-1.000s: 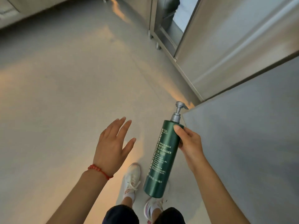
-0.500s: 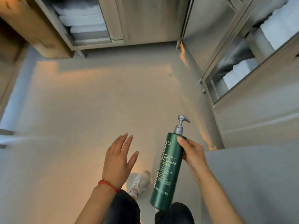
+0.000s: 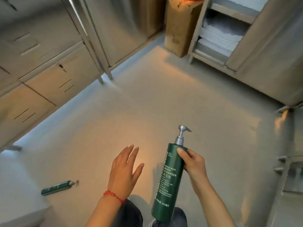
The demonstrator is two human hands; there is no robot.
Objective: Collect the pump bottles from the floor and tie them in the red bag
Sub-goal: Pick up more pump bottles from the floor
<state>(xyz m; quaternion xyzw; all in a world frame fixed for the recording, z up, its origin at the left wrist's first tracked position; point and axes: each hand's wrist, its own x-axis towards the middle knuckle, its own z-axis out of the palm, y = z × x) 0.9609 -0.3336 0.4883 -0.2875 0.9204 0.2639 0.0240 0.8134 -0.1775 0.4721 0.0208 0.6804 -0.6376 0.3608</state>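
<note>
A second green pump bottle point(image 3: 57, 187) lies on its side on the floor point(image 3: 164, 104), far left and near the lower edge of the view, its pump end pointing right toward the person's feet; it sits close to the row of metal cabinets point(image 3: 41, 76) along the left wall, well apart from both hands; the left hand point(image 3: 125, 169) hovers over the floor with fingers straight and spread, holding nothing, a red cord bracelet point(image 3: 113, 196) at the wrist; the right hand point(image 3: 193, 163) grips the upper body of a tall green pump bottle point(image 3: 168, 181), thumb across the front, fingers curled behind, the bottle near upright with its grey pump head point(image 3: 182, 133) on top.

The step in hand looks to be fetching the bottle on the floor; the free left hand is the natural one for it; best to turn and step left, crouch, and take that bottle round its middle rather than by the pump, which could press or pull loose; keep the carried bottle upright and clear of the knees while bending.

At the far wall a cardboard box point(image 3: 178, 30) stands with something red point(image 3: 193, 0) at its top, too cut off to say whether it is the red bag; shelves with folded white towels point(image 3: 218, 38) stand to its right.
</note>
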